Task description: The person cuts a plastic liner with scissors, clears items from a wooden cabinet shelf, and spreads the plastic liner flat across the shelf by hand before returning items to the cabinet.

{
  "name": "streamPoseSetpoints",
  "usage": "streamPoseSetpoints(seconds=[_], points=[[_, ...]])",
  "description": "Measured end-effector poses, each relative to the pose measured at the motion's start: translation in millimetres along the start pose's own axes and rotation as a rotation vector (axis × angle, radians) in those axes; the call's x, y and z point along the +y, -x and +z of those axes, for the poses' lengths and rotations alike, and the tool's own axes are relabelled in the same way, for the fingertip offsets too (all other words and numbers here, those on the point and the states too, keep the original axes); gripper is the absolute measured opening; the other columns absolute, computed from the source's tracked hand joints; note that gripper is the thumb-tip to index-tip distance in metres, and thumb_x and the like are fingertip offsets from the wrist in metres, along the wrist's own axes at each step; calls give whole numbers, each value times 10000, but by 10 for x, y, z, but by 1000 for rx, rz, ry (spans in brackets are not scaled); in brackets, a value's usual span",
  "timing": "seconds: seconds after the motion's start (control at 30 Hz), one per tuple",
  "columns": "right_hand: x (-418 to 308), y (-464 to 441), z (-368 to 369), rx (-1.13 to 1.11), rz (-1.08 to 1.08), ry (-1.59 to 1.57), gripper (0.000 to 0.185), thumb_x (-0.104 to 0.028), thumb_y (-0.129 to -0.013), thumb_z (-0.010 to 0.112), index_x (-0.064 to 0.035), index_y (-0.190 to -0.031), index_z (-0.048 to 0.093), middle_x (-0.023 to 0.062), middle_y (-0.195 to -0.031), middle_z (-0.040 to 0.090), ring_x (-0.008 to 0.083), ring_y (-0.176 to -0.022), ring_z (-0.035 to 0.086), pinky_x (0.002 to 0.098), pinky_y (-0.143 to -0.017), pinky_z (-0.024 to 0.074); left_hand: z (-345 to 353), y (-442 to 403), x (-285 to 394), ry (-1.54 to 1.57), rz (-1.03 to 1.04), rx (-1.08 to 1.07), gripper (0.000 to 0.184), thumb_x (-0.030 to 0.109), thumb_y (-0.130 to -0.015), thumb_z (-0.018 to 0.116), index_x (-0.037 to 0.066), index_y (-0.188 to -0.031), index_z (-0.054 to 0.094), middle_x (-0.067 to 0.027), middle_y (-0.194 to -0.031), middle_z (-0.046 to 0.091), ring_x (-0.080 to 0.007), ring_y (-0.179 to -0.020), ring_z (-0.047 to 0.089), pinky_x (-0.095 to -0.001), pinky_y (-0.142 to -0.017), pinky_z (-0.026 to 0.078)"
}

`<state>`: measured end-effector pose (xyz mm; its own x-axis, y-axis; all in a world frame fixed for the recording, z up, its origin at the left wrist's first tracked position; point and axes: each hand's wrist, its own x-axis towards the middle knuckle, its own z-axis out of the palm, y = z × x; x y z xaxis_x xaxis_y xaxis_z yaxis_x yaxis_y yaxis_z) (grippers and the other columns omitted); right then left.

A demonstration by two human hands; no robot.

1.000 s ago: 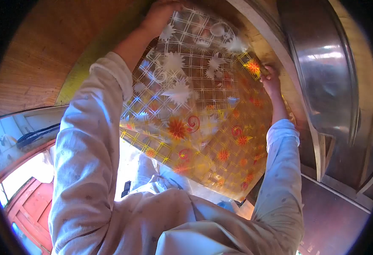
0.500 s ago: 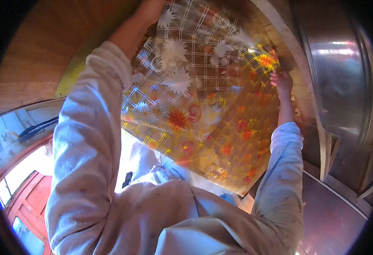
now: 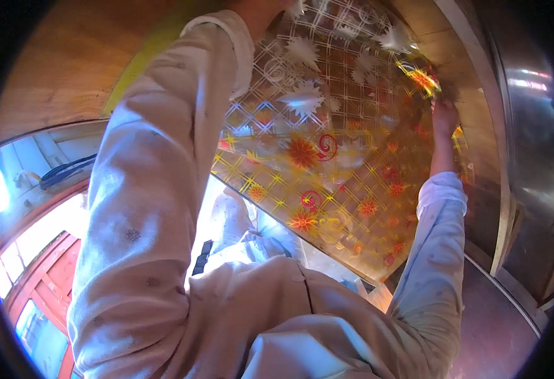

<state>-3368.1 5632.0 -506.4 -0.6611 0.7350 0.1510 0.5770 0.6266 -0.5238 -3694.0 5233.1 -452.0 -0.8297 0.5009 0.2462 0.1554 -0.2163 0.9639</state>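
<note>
A clear plastic sheet [image 3: 353, 151] printed with yellow grid lines, orange flowers and white leaf shapes stretches between my arms, in front of brown wood. My right hand [image 3: 444, 119] is closed on its right edge, where the plastic bunches up beside a bright orange flower. At the top edge of the view, my left hand [image 3: 261, 9] is cut off near the wrist, close to the sheet's upper left part. Its fingers are hidden. The sheet's lower edge hangs slanting above my lap, down to a corner near my right forearm.
A shiny metal panel [image 3: 533, 114] stands at the right, beside a curved wooden edge [image 3: 495, 120]. Wood boarding [image 3: 68, 69] fills the upper left. Below it are a dark cable [image 3: 68, 170] and a red panelled frame [image 3: 49, 271]. A smooth reddish surface [image 3: 488, 322] lies lower right.
The sheet and both my hands appear farther right and slightly higher. My left hand has moved mostly out of the top of the view. My right hand still grips the sheet's edge.
</note>
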Motion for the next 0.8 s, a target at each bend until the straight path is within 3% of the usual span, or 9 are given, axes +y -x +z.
streamPoseSetpoints(seconds=[0.1, 0.2, 0.27, 0.43, 0.5, 0.53, 0.67, 0.77, 0.8], points=[[195, 38, 28, -80, 94, -23, 238, -224, -814, 598, 7, -858, 634, 119, -771, 675, 211, -701, 639, 345, -625, 480, 15, 4, -80, -178, 6, 43, 370, 264, -802, 515, 11, -1064, 448, -178, -1001, 496, -288, -936, 476, -357, -842, 378], [-255, 237, -122, -105, 110, 50, 248, -191, -858, 502, 36, -890, 596, 98, -795, 672, 163, -694, 637, 265, -603, 482, 80, -11, -182, -358, -2, 83, 442, 302, -814, 521, 6, -1128, 426, -198, -1061, 492, -312, -992, 474, -376, -875, 378], [163, 118, 65, 38, 68, -11, 247, -224, -842, 549, 4, -905, 620, 119, -816, 673, 217, -732, 641, 330, -634, 484, 106, -20, -267, -487, -19, 123, 491, 327, -821, 525, 2, -1171, 412, -212, -1100, 490, -329, -1029, 473, -389, -897, 378], [99, 155, 47, -104, 48, 76, 295, -264, -859, 564, -13, -1003, 616, 152, -900, 661, 260, -797, 635, 385, -695, 487, 361, 430, -439, -704, -16, 261, 613, 391, -840, 535, -8, -1277, 376, -246, -1199, 484, -370, -1122, 471, -420, -953, 377], [180, 181, 134, -13, -38, 144, 297, -229, -844, 589, -9, -1043, 594, 152, -915, 643, 244, -818, 617, 354, -729, 478, 487, 1285, 437, -673, -291, 173, 663, 394, -844, 522, -10, -1324, 309, -256, -1237, 446, -406, -1159, 422, -465, -991, 332], [179, 187, 174, 49, -148, 278, 308, -180, -822, 620, -1, -1068, 572, 146, -913, 629, 219, -832, 603, 309, -748, 470, 423, 1656, 505, -749, -207, 161, 586, 331, -826, 548, -5, -1266, 359, -238, -1211, 466, -399, -1121, 441, -473, -966, 341], [-500, 559, -20, -133, 51, 104, 440, -218, -829, 617, 14, -1181, 492, 174, -990, 609, 260, -910, 589, 343, -806, 459, 35, 2981, 925, -966, 26, 232, 403, 120, -751, 626, 17, -1114, 483, -172, -1094, 538, -362, -990, 496, -453, -853, 386], [-820, 1002, -134, -109, -132, 156, 486, -222, -850, 581, 24, -1243, 437, 204, -1115, 558, 293, -1003, 558, 368, -854, 445, -427, 3552, 1110, -972, -65, 495, 349, 75, -733, 640, 15, -1051, 508, -161, -1015, 554, -320, -946, 512, -392, -818, 403], [-1335, 1314, -337, -155, -166, 343, 477, -213, -857, 563, 24, -1250, 433, 212, -1160, 532, 309, -1039, 540, 377, -874, 437, -577, 3699, 1083, -936, -155, 628, 327, 91, -745, 648, 7, -1031, 513, -159, -987, 558, -297, -926, 522, -370, -807, 410]])
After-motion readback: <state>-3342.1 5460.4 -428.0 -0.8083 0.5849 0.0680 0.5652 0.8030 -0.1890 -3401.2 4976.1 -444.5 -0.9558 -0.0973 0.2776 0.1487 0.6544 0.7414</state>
